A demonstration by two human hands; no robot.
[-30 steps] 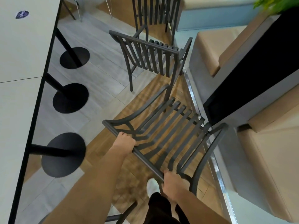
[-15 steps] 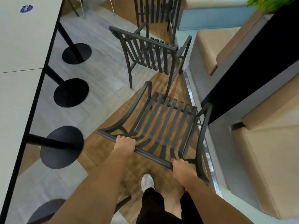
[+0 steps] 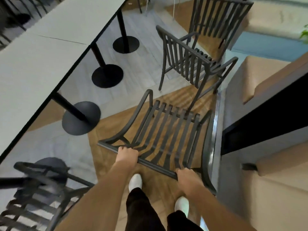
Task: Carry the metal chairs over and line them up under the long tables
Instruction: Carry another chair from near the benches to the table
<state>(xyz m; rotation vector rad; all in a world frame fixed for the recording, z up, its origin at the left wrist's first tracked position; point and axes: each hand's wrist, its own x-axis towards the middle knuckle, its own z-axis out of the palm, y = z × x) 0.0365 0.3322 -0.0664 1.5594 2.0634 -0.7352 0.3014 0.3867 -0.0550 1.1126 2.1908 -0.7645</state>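
- We are holding the metal chair (image 3: 168,130) by the top rail of its backrest; the left hand (image 3: 127,155) is curling round the rail toward its left end, the right hand (image 3: 187,178) is curling round it toward the right end, so each grip is wrapping the bar rather than lying spread.
- The chair is sitting in front of us over the wooden floor, beside the bench wall on the right and apart from the long surface (image 3: 41,64) on the left; whether its legs are touching the floor we cannot tell.
- We are judging the frame stiff, fairly heavy and smooth; the rail is looking like the soundest hold, hands wide to stop it swinging.
- Another chair (image 3: 186,64) is standing just beyond; we are expecting legs to catch.
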